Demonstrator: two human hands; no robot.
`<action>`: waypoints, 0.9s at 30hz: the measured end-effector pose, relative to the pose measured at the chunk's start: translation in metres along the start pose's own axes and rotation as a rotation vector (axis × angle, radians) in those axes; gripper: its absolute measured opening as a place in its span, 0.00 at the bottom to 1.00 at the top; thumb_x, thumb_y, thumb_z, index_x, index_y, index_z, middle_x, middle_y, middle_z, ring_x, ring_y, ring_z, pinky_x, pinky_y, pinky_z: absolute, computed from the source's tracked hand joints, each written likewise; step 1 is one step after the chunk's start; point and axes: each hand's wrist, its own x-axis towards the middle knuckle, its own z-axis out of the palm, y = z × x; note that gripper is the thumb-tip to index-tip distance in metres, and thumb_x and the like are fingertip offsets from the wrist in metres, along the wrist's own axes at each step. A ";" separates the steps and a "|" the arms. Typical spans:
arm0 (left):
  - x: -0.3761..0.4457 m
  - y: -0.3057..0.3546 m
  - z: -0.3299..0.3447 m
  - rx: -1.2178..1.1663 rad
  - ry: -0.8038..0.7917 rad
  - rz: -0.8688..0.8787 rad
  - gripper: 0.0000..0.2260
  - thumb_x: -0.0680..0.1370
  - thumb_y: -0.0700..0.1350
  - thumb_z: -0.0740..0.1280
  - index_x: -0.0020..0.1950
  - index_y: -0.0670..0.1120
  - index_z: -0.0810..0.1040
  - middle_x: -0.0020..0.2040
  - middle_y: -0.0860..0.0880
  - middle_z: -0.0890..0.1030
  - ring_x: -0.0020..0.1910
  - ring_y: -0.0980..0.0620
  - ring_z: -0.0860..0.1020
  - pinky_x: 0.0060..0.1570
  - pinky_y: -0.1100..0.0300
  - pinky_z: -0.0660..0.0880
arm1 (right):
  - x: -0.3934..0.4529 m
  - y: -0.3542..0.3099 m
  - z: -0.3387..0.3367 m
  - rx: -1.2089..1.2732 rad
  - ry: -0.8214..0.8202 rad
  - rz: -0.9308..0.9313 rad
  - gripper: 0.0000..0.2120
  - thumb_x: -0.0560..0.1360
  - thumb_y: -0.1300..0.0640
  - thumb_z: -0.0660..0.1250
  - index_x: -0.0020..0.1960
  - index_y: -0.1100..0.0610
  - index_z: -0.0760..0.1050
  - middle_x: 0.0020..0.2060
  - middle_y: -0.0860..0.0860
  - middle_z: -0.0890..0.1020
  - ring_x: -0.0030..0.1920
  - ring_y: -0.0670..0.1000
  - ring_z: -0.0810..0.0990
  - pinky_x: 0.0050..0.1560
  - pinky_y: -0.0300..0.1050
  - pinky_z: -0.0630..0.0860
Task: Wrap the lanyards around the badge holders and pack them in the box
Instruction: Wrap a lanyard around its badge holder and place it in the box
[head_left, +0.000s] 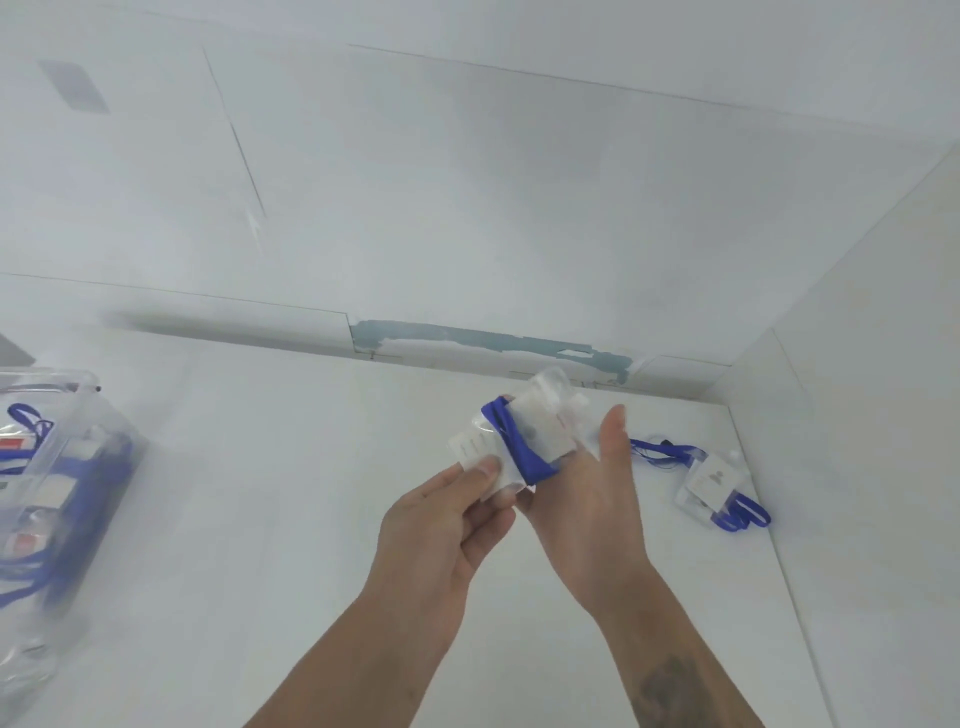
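Note:
A clear badge holder (540, 415) with a white card inside is held up above the table, with a blue lanyard (524, 452) wound across its middle. My left hand (441, 525) pinches its lower left corner between thumb and fingers. My right hand (592, 499) supports it from beneath, thumb raised beside its right edge. A clear plastic box (62, 467) at the far left holds several wrapped badges with blue lanyards. Another badge holder (709, 486) lies at the right on the table with its blue lanyard (743, 514) loose.
The white table (291, 519) meets a white wall at the back and a white side wall at the right. A strip of teal paint (488, 338) shows along the back seam.

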 end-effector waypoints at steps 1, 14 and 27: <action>0.001 0.002 -0.001 -0.010 0.002 -0.009 0.06 0.77 0.40 0.70 0.52 0.41 0.83 0.45 0.46 0.86 0.41 0.53 0.84 0.49 0.58 0.79 | 0.002 0.002 0.004 -0.131 0.005 -0.048 0.21 0.77 0.40 0.61 0.59 0.53 0.80 0.54 0.55 0.84 0.53 0.55 0.83 0.56 0.52 0.77; 0.003 0.081 -0.076 0.764 -0.140 0.360 0.03 0.74 0.44 0.73 0.47 0.49 0.86 0.41 0.48 0.86 0.39 0.53 0.84 0.46 0.60 0.82 | -0.004 -0.003 0.058 -0.969 0.004 -0.005 0.15 0.80 0.52 0.65 0.35 0.54 0.73 0.24 0.41 0.69 0.25 0.41 0.67 0.26 0.28 0.62; -0.011 0.055 -0.082 0.805 -0.160 0.274 0.04 0.77 0.40 0.70 0.48 0.44 0.85 0.36 0.47 0.84 0.36 0.54 0.83 0.44 0.58 0.82 | -0.045 0.013 0.034 -0.678 0.198 -0.028 0.06 0.76 0.55 0.70 0.52 0.51 0.80 0.45 0.49 0.86 0.43 0.48 0.84 0.43 0.43 0.82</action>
